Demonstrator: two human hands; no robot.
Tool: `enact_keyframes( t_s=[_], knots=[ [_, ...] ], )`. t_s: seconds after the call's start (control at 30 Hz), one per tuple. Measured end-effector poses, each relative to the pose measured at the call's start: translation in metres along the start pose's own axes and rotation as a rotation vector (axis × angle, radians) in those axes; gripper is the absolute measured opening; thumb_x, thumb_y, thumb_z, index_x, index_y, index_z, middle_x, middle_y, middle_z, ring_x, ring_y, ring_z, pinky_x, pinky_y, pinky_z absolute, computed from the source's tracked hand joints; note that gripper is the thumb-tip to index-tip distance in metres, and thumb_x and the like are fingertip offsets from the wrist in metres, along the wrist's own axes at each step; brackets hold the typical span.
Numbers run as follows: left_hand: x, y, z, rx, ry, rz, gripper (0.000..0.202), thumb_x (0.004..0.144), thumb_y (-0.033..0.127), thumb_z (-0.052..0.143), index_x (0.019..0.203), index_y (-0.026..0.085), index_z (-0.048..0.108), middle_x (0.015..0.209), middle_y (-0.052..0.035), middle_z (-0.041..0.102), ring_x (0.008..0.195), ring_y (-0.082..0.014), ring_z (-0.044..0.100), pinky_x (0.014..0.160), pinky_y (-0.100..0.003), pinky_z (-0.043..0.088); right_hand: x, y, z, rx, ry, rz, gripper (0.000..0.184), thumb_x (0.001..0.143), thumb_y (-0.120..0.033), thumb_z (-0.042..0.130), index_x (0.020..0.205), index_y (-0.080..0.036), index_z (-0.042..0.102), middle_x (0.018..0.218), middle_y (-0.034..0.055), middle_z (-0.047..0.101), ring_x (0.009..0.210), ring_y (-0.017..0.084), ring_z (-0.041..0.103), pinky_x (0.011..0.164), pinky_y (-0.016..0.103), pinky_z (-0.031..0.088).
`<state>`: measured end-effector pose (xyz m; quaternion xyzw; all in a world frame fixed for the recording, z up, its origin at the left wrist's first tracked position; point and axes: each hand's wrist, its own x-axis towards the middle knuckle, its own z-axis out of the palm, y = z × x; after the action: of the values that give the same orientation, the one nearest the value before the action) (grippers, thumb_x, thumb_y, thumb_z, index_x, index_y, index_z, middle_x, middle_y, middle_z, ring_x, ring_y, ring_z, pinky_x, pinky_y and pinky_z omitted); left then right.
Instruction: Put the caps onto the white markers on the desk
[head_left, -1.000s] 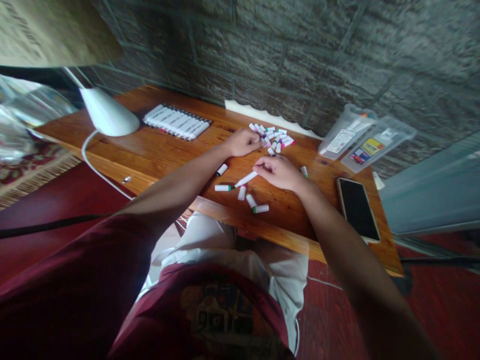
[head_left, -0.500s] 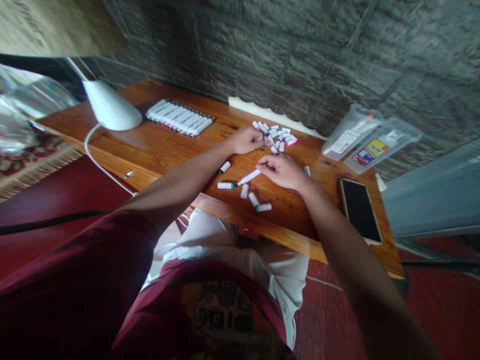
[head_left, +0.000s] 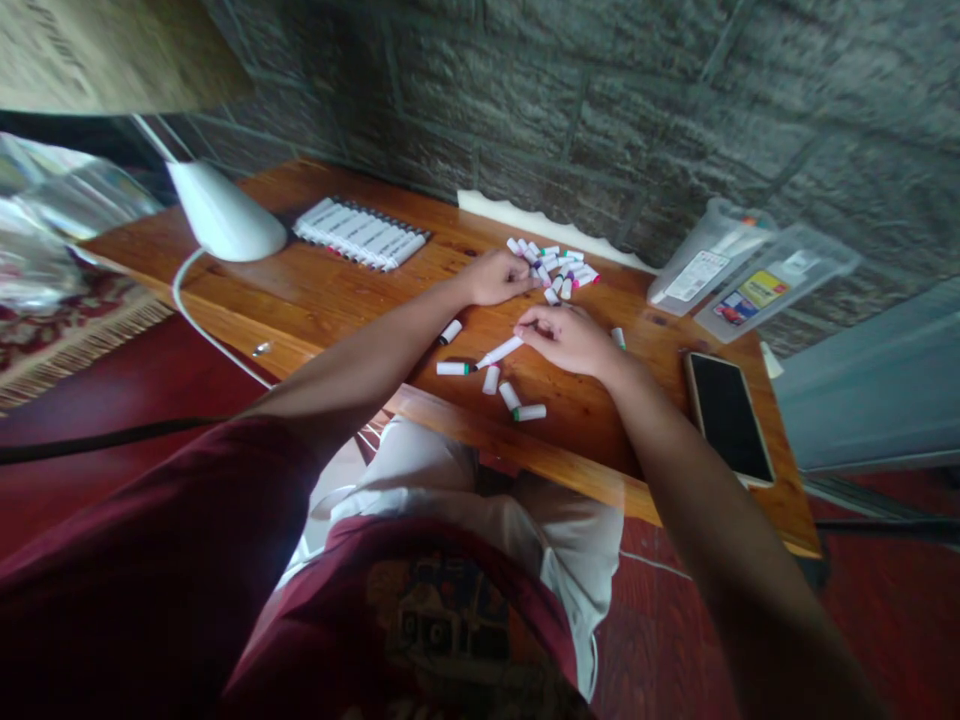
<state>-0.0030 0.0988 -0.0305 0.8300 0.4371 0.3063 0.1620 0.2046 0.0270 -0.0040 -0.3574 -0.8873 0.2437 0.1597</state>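
Observation:
My right hand [head_left: 564, 338] is closed in a pinch on a slim white marker [head_left: 501, 353]. Its uncapped dark tip points left, close to a white cap with a green end [head_left: 452, 369]. Above it, my left hand [head_left: 501, 277] rests on the desk with curled fingers, its fingertips at the edge of a heap of white marker caps [head_left: 568, 268] with green, purple and pink ends. Whatever those fingertips hold is hidden. Nearer the front edge lie a pink-ended cap [head_left: 491, 379] and green-ended caps [head_left: 529, 412]. A black-ended cap [head_left: 450, 332] lies beside my left forearm.
A row of white markers [head_left: 361, 233] lies at the back left, beside a white lamp base [head_left: 229, 215]. Two clear plastic cases [head_left: 694, 262] stand at the back right. A phone [head_left: 729, 418] lies near the wooden desk's [head_left: 600, 430] right edge, against a stone wall.
The camera view has shifted very slightly. Both hands keep nearly the same place and pose, with the marker still in my right hand.

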Motion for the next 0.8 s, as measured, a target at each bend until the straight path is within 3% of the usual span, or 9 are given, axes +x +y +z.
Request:
enact_keyframes(
  t_s=[0.17,0.8],
  knots=[
    [-0.0028,0.0049,-0.0005,-0.015,0.004,-0.050,0.047,0.089,0.046,0.055,0.056,0.015,0.046,0.053,0.0026,0.041,0.054,-0.0078,0.032,0.058,-0.027,0.022,0.0005,0.0029,0.0015,0.059,-0.016,0.023,0.033,0.094,-0.042,0.055,0.099,-0.015,0.073,0.069,0.0006,0.063,0.060,0.008,0.049,0.060,0.022,0.030],
    [-0.0031,0.0037,0.0004,-0.029,0.003,0.017,0.049,0.089,0.047,0.055,0.054,0.014,0.044,0.053,0.0026,0.039,0.054,-0.0074,0.032,0.058,-0.026,0.023,0.0020,0.0054,0.0024,0.041,0.010,0.018,0.034,0.094,-0.044,0.055,0.096,-0.015,0.073,0.065,0.0000,0.061,0.058,0.007,0.047,0.059,0.022,0.028]
  ],
)
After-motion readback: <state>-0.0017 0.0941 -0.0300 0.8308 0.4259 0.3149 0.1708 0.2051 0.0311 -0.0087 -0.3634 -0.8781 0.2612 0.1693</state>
